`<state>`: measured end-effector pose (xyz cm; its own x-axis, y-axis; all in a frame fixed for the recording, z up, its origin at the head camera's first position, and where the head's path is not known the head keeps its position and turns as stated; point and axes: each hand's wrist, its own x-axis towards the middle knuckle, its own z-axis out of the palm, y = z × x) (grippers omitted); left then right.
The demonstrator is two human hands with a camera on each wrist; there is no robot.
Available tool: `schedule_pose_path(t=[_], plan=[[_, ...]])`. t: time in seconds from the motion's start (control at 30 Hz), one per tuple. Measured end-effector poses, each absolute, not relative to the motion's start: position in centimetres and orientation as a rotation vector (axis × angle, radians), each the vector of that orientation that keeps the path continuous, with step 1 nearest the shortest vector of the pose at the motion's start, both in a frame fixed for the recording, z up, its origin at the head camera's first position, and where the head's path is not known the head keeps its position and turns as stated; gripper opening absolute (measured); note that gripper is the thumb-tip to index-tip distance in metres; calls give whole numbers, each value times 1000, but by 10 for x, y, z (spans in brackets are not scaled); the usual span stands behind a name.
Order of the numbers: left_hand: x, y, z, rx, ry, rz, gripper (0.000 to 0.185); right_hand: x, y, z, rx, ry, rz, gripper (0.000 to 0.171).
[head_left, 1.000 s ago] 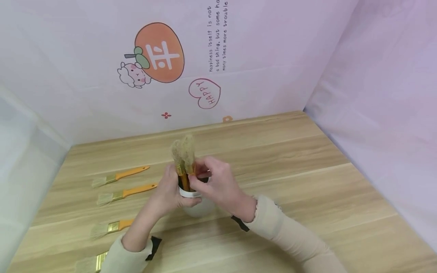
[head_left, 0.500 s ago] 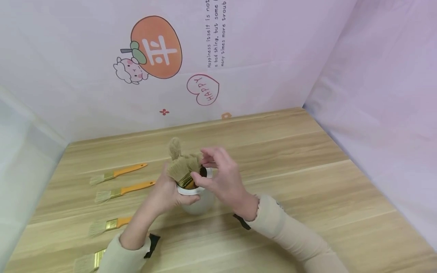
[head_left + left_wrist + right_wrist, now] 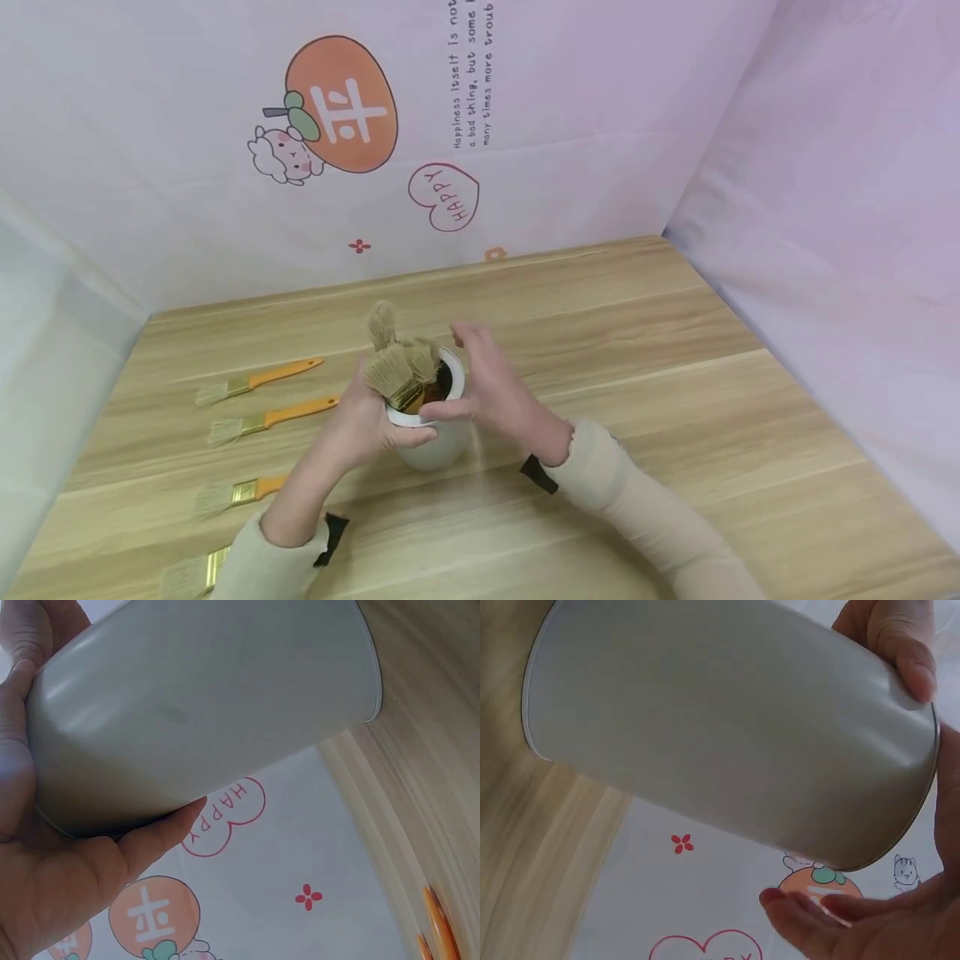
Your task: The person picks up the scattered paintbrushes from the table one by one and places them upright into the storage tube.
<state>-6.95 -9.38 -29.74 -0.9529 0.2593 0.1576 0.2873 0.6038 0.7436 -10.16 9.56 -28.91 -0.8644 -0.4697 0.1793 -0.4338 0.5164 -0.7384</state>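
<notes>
Fingers of the left hand [image 3: 365, 421] wrap the white cup [image 3: 435, 442] standing on the desk [image 3: 675, 400], its grip closed around the rim; two brushes [image 3: 401, 371] sit bristles-up inside; the right hand [image 3: 480, 387] hovers just beside the rim, fingers spread, holding nothing; four orange-handled brushes [image 3: 262, 417] lie left.

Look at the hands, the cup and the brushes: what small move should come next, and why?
Probably the right hand, open beside the cup, reaches for a brush on the table. The left hand grips the cup, brushes already stand in it, and four more lie on the table.
</notes>
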Motion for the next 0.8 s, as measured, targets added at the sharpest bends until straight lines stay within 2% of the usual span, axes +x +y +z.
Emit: schedule_pose_path(t=[0.17, 0.47, 0.8], plan=[[-68, -93, -298, -455, -2795, -1267, 86, -109, 93, -292, -869, 2521, -1288, 91], [-73, -95, -296, -602, -2676, -1396, 73, -114, 92, -293, -966, 2400, -1294, 101], [-71, -99, -296, -566, -2692, -1556, 79, -115, 91, -292, -974, 2355, -1282, 104]])
